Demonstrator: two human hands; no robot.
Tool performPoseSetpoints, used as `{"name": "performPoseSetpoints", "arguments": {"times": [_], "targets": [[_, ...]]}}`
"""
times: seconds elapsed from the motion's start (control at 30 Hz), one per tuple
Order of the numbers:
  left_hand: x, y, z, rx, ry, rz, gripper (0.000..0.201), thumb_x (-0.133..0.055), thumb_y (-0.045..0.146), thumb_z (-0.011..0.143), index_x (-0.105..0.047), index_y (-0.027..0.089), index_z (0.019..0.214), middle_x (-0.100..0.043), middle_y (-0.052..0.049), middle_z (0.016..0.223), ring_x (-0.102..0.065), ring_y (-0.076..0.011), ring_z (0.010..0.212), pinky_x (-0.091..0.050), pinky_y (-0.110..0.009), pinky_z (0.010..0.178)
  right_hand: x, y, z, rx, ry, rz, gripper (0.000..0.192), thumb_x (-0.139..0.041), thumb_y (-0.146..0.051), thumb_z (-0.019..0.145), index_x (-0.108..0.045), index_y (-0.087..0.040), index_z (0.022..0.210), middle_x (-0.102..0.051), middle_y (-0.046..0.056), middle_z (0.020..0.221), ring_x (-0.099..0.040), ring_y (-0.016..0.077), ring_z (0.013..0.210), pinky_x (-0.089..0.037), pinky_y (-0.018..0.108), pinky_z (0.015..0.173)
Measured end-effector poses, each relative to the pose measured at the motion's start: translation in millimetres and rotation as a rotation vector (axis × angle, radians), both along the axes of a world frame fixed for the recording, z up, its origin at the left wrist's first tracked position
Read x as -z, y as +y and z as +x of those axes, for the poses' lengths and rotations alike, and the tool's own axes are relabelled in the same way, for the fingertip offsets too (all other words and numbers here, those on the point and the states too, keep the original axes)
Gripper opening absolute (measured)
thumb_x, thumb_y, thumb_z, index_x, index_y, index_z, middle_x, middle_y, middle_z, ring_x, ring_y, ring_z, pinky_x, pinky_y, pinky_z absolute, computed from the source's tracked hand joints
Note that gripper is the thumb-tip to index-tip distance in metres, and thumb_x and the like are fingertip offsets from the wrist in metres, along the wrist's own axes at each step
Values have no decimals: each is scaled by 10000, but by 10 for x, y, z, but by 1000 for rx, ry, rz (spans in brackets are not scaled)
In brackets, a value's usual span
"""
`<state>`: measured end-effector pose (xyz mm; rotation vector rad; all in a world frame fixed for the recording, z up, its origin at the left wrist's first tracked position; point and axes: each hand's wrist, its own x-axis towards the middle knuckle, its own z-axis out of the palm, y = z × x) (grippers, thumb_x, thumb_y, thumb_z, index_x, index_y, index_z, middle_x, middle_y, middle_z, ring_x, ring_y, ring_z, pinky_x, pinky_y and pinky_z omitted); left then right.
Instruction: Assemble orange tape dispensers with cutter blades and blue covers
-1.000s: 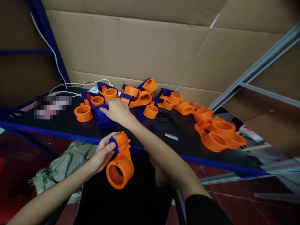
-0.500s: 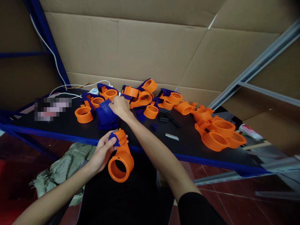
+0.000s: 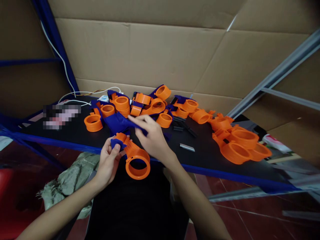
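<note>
Orange ring-ended part [image 3: 133, 156] gripped by left hand [image 3: 108, 163] at its blue end, just off the worktop [image 3: 75, 135] edge. Right hand [image 3: 152, 136] pinching a blue piece [image 3: 120, 122] above it. Likely light, stiff, smooth plastic; best held by the neck, not the thin ring

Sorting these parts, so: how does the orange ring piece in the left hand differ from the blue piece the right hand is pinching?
The orange ring piece is bright orange with a round open hoop; the blue piece is dark blue, flatter and angular. The left hand holds the first off the table's edge; the right hand holds the second above the black table.
</note>
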<state>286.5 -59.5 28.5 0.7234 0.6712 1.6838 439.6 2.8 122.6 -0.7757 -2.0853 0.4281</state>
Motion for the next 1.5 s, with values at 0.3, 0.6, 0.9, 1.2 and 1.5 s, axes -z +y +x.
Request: {"name": "performPoseSetpoints", "arguments": {"times": [0.3, 0.6, 0.9, 1.2, 1.5], "targets": [[59, -84, 57, 11, 50, -53, 381, -820, 367, 754, -629, 241, 1059, -673, -30, 1121, -652, -197, 988, -542, -322, 851, 347, -480, 348, -202, -68, -211, 466, -562, -296, 977, -512, -340, 1438, -481, 34, 1516, -448, 238, 1395, -326, 464, 1176], [-2, -66, -9, 17, 46, -37, 360, -808, 324, 773, -619, 245, 1069, -652, -10, 1033, -633, -176, 945, -530, -334, 871, 402, -424, 342, -214, 41, -263, 401, -550, -288, 985, -580, -315, 1384, -548, 44, 1449, -520, 215, 1323, -388, 397, 1135], [-103, -118, -33, 1, 120, -62, 418, -845, 224, 713, -615, 235, 1063, -655, -1, 1025, -626, -153, 901, -508, -271, 826, 387, -448, 322, -232, 94, -364, 373, -577, -311, 966, -630, -307, 1335, -565, 51, 1422, -523, 227, 1311, -373, 402, 1135], [-158, -285, 23, -10, 455, 198, 659, -891, 189, 604, -613, 236, 1199, -672, -35, 1077, -653, -201, 956, -527, -274, 834, 478, -400, 305, -263, 517, -782, 298, -819, -331, 763, -699, -215, 1010, -652, 13, 932, -603, 135, 870, -477, 255, 817], [-313, -400, -61, 38, 665, 509, 728, -934, 186, 513, -619, 212, 1168, -621, -76, 1059, -636, -254, 990, -529, -354, 860, 396, -457, 357, -430, 553, -971, 254, -888, -288, 664, -714, -167, 803, -618, -3, 781, -539, 105, 708, -407, 214, 637]]}}
